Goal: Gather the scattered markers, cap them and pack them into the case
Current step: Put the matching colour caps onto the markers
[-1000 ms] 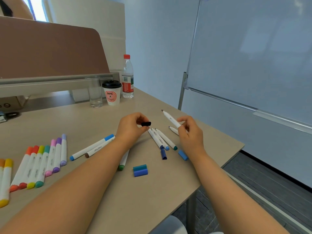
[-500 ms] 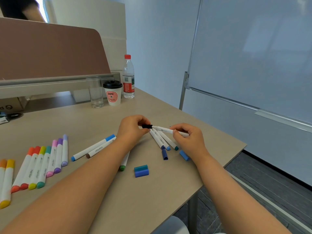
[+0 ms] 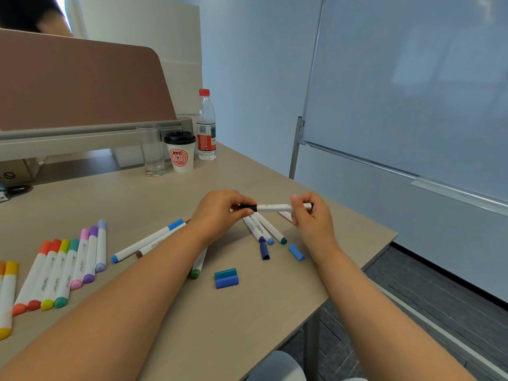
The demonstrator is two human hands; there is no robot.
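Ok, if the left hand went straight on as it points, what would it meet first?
Probably the right hand, gripping the far end of the marker that the left hand holds by its cap.

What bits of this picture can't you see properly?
In the head view:
The black cap on the held marker: the left hand covers its end.
The green marker: the left forearm hides its upper part.
The orange marker: cut off by the left edge.
Print on the markers: too small.

An office or meeting room, most likely: a large whiteboard (image 3: 412, 86) on a stand beside the beige desk (image 3: 165, 193), a brown partition screen (image 3: 77, 83) behind the desk, grey carpet below.
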